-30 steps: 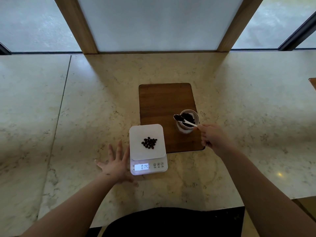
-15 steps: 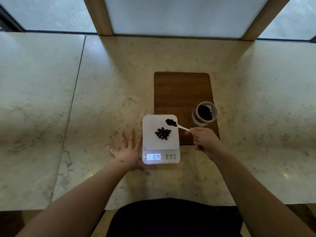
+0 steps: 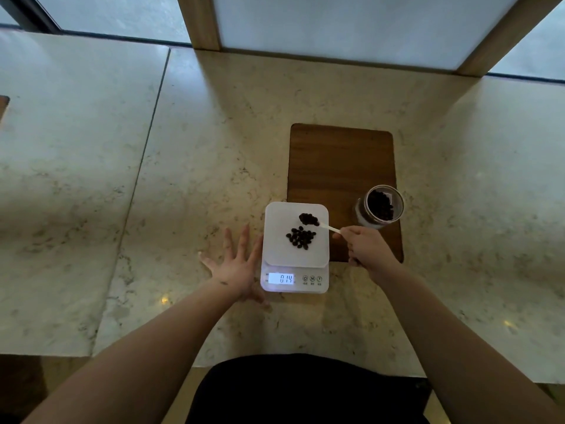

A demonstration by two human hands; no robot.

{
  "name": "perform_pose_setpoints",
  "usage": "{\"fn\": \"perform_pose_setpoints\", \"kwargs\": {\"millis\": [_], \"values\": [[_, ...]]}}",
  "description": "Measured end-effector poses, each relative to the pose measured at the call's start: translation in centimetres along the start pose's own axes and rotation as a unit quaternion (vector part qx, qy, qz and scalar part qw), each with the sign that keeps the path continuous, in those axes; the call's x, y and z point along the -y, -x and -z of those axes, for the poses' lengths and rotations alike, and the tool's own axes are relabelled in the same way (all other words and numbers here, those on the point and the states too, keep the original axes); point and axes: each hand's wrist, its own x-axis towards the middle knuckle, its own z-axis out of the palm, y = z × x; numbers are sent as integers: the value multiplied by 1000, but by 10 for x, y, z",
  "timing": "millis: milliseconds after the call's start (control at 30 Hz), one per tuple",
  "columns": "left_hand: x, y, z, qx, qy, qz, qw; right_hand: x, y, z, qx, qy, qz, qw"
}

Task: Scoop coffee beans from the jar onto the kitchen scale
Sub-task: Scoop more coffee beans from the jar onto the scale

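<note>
Marble countertop (image 3: 305, 325) stretches out under your arms. Nearest you, your left hand (image 3: 237, 264) lies flat on the stone with fingers spread wide, just beside the white kitchen scale (image 3: 276, 255), whose display (image 3: 281, 278) reads 014. Your right hand (image 3: 368, 249) is closed around the handle of a white spoon (image 3: 329, 228), its heaped bowl held over the platform just past a small pile of coffee beans (image 3: 301, 238). Farther back, the open glass jar (image 3: 380, 207), still holding beans, stands on the near right corner of a wooden board (image 3: 339, 166).
</note>
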Motion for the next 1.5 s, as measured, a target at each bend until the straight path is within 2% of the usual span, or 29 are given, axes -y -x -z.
{"fn": "perform_pose_setpoints", "kwargs": {"millis": [167,267,400,500,700,900,967,1033,1133,1233,1367,1500], "values": [[1,0,-1,-2,-1,-2,1000,0,-4,-3,-35,84,40,995],[1,1,0,-3,3,-7,1000,1,-5,-3,-60,153,108,981],[1,2,0,-3,5,-14,1000,4,0,-4,-95,286,225,927],[0,3,1,1,7,-14,1000,7,5,-2,-120,343,293,884],[-2,6,5,11,12,-10,1000,12,20,-3,-172,425,374,806],[-3,8,7,15,11,-11,1000,13,33,-3,-198,439,409,775],[-2,8,6,14,9,-10,1000,11,36,-3,-209,422,416,778],[-2,8,6,13,4,-8,1000,7,39,-3,-220,383,412,797],[-2,8,6,12,1,-8,1000,-5,45,-3,-219,301,388,843],[-1,6,5,11,8,-11,1000,-26,56,-7,-146,195,357,901],[0,6,4,5,4,-6,1000,-59,73,-17,-63,110,259,957],[-2,8,5,9,-1,2,1000,-89,84,-25,-78,80,170,979]]}}
